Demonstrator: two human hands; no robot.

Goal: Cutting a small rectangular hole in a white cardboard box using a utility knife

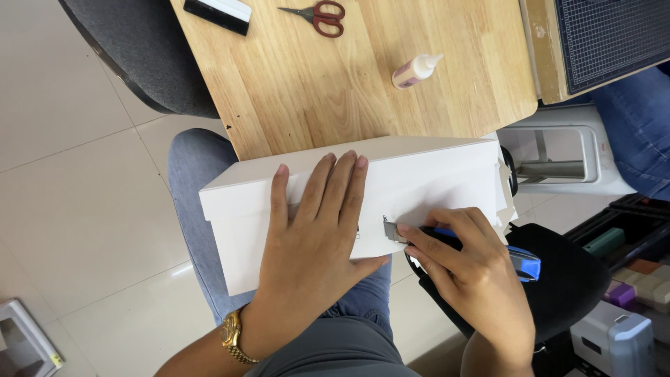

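White long rectangular cardboard box (419, 178) is laid across the lap, far edge against the near edge of the light wooden tabletop (314, 91). Box is shut; contents cannot be told. Its long axis runs left to right, right end slightly farther, with a flap edge seen at that end. Surface is plain matte white with a small dark mark near the blade.

Left hand (314, 237) is pressed flat on the box top, fingers spread, nothing gripped; a gold wristwatch (234, 338) is worn. Right hand (474, 272) is clenched around a blue-and-black utility knife (520, 262); the metal blade tip points left and touches the box's near face.

On the table, well apart: red-handled scissors (317, 15), a small white glue bottle (417, 70), a black-and-white block (218, 12). Compartments at the near right hold coloured blocks (645, 286).
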